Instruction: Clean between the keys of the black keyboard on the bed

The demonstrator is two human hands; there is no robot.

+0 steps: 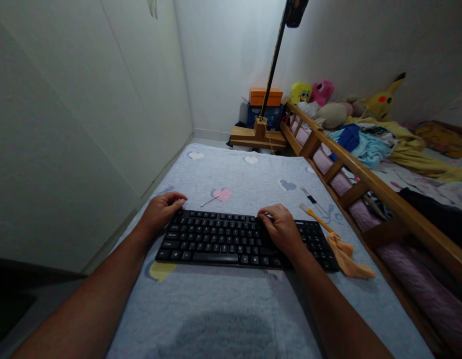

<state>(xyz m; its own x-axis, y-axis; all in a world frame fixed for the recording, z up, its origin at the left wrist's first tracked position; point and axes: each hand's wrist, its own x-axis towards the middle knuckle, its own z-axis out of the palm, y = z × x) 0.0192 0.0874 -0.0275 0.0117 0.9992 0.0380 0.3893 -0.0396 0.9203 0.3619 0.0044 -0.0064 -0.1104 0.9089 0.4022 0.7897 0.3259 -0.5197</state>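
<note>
A black keyboard (223, 240) lies flat on a light blue mat (231, 309) with heart patterns. My left hand (161, 210) curls over the keyboard's far left corner, fingers bent onto its edge. My right hand (281, 227) rests on the keys right of the middle, fingers curled with the tips at the top row. A cotton swab (210, 201) lies just beyond the keyboard beside a pink heart. To the right of the keyboard lie an orange cloth (346, 257), a small yellow-handled brush (315, 217) and a small black-and-white tool (310, 197).
White cupboard doors (84, 99) run along the left. A wooden bed rail (365, 179) borders the right, with clothes and plush toys (316, 92) on the bed. A wooden stand (257, 135) with a dark pole and boxes (266, 97) sits at the mat's far end.
</note>
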